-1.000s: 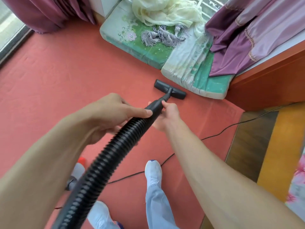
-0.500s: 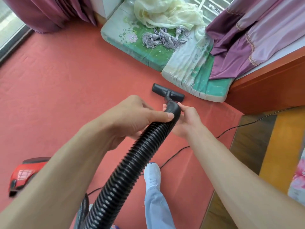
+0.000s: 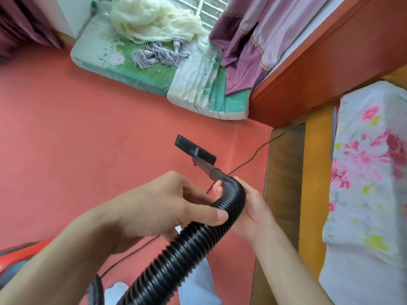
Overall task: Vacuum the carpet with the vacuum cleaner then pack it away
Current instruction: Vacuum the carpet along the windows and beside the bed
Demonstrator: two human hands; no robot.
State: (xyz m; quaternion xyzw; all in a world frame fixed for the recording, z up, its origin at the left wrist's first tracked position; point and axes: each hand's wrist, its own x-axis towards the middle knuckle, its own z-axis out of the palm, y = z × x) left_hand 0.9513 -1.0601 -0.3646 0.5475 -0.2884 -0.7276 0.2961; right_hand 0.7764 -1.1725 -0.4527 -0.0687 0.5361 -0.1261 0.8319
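The vacuum hose (image 3: 176, 258), black, ribbed and flexible, runs up from the bottom of the view and bends sharply at its top into a smooth rigid tube (image 3: 207, 168). That tube ends in a flat, rectangular black floor nozzle (image 3: 195, 149), which hangs over the salmon-red carpet (image 3: 77, 139); whether it touches the pile cannot be told. The left hand (image 3: 158, 208) is wrapped around the hose just below the bend, thumb pressed flat on the ribs and fingers (image 3: 198, 195) curled underneath. The right hand (image 3: 251, 205) cups the bend from the far side, its fingers closed on the hose near the tube joint.

Judging from this, the vacuuming is under way or near its end, with the nozzle tilted and drawn in close. Packing away is not yet done: the thin black power cord (image 3: 253, 155) trails across the carpet toward the wooden floor, and a slice of the red vacuum body (image 3: 19, 252) shows at the lower left.

The carpet looks short-napped and even, with no visible debris. Beyond it lie 2 padded cushions (image 3: 149, 78) in green floral fabric, carrying a heap of cream gauze (image 3: 149, 20) and grey tassels (image 3: 154, 56). Glossy purple curtains (image 3: 253, 51) drape onto them. At right stand an orange-red wooden frame (image 3: 330, 69) and a bed in a pink-flowered sheet (image 3: 370, 172).
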